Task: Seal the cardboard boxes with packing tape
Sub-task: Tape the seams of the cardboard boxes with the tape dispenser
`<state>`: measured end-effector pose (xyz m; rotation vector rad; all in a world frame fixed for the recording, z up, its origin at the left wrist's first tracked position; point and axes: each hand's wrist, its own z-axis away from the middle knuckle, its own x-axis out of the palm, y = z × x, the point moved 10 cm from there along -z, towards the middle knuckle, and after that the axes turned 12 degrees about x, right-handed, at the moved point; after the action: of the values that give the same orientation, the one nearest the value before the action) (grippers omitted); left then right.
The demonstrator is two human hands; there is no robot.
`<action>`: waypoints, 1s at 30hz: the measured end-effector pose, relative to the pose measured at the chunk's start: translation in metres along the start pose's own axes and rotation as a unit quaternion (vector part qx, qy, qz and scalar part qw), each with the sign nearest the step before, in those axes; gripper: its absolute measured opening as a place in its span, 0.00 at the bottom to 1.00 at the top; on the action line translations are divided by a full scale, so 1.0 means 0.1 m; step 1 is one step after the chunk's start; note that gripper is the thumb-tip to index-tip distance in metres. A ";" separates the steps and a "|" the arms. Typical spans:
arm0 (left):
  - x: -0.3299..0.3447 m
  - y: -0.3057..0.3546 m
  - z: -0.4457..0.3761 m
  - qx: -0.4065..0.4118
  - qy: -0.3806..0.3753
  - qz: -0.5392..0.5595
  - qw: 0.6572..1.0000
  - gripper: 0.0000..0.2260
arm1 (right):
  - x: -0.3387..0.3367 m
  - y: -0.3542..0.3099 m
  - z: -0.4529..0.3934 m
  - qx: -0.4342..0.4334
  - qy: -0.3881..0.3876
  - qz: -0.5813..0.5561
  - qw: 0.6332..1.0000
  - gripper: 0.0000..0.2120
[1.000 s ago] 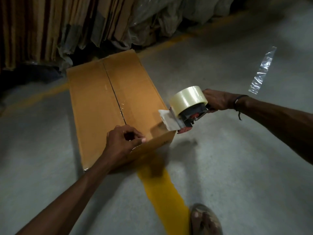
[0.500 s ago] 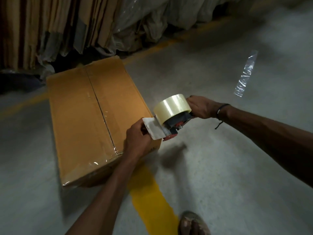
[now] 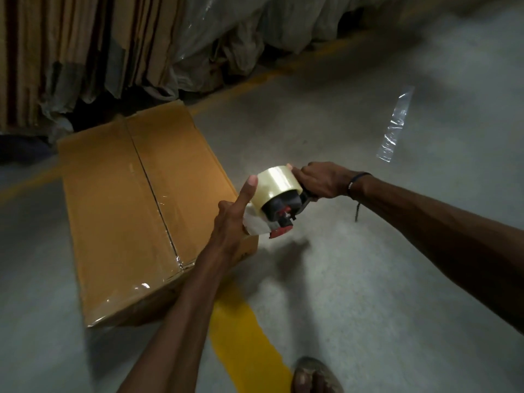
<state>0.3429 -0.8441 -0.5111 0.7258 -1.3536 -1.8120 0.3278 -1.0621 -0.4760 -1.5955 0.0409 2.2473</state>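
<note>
A closed brown cardboard box [image 3: 119, 199] lies on the grey floor, with clear tape shining along its centre seam and near edge. My right hand [image 3: 317, 180] grips the handle of a tape dispenser [image 3: 279, 204] carrying a roll of clear packing tape [image 3: 276, 182], held in the air just off the box's near right corner. My left hand [image 3: 234, 222] is at the dispenser's front. Its thumb presses up against the roll, and its fingers are tucked by the loose tape end, hidden behind the hand.
Flattened cardboard sheets [image 3: 56, 46] and plastic-wrapped bundles [image 3: 243, 32] stand along the back wall. A loose strip of clear tape [image 3: 395, 126] lies on the floor at the right. A yellow floor line [image 3: 241, 336] runs under the box, and my foot [image 3: 314, 375] shows at the bottom.
My left hand has left the box's near edge and risen to the dispenser, its thumb now on the roll. The dispenser has come closer to the box corner.
</note>
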 end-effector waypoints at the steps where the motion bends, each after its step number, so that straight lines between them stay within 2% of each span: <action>1: 0.03 -0.08 -0.08 -0.038 -0.003 0.017 0.999 0.52 | 0.01 -0.02 -0.01 0.002 -0.006 0.002 1.000 0.40; 3: 0.04 -0.26 -0.24 -0.090 0.013 0.034 0.995 0.57 | 0.01 -0.01 0.00 0.019 -0.020 0.005 1.000 0.39; 7: 0.03 -0.14 -0.22 -0.098 0.078 -0.027 0.992 0.70 | -0.02 0.03 -0.02 0.061 -0.001 -0.013 0.998 0.35; 11: 0.02 -0.10 -0.22 -0.096 0.071 -0.009 0.993 0.72 | 0.04 -0.04 -0.02 0.056 0.045 0.019 0.997 0.21; 14: -0.01 -0.12 -0.19 -0.094 0.086 0.008 0.992 0.69 | 0.14 -0.05 0.04 0.068 0.057 -0.004 0.996 0.18; 17: 0.01 -0.13 -0.18 -0.085 0.095 0.026 0.992 0.64 | 0.17 -0.02 0.09 0.085 0.060 -0.038 0.994 0.23; 20: 0.01 -0.13 -0.21 -0.080 0.101 0.042 0.991 0.65 | 0.15 -0.02 0.07 0.093 0.048 -0.044 0.994 0.25; 23: -0.04 -0.25 -0.28 -0.088 0.113 0.066 0.988 0.60 | 0.09 -0.04 0.05 0.087 0.050 -0.043 0.994 0.25; 30: -0.04 -0.70 -0.52 -0.101 0.057 0.061 0.991 0.51 | 0.04 -0.03 0.06 0.080 0.092 -0.027 0.992 0.24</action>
<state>0.3705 -0.8574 -0.5924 0.6151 -1.0989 -1.7522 0.3222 -1.0568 -0.4771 -1.6892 0.2174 1.9967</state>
